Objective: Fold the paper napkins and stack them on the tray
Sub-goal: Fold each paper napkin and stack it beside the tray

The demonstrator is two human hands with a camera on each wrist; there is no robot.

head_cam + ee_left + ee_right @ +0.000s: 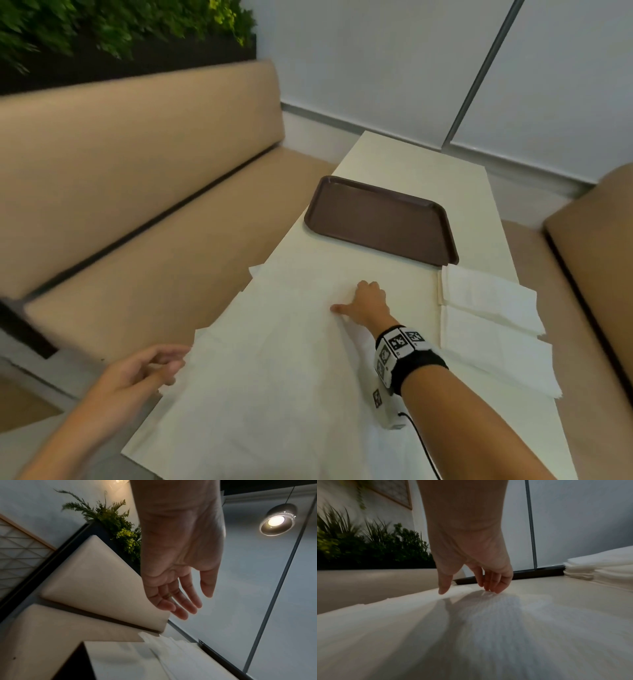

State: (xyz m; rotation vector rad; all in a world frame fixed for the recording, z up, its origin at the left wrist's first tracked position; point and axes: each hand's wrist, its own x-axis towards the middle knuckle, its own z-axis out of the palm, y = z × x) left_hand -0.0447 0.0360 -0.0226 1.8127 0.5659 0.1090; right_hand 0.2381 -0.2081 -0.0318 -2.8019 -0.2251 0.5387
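A large unfolded white napkin (270,370) lies spread over the near half of the cream table (404,161). My right hand (352,298) reaches forward and presses on the napkin's far part, the thumb stretched out to the left. In the right wrist view the right hand (469,591) touches the napkin (488,628) with its fingertips (494,590). My left hand (168,366) hovers beside the napkin's left edge, relaxed and empty. Its palm shows bare in the left wrist view, where the left hand (195,604) has straight fingers. The brown tray (380,219) sits beyond, with nothing on it.
A stack of white napkins (489,308) lies at the table's right edge, just in front of the tray, and also shows as the napkin stack (599,569). Tan bench seats (137,212) flank the table. Plants (120,27) stand behind the left bench.
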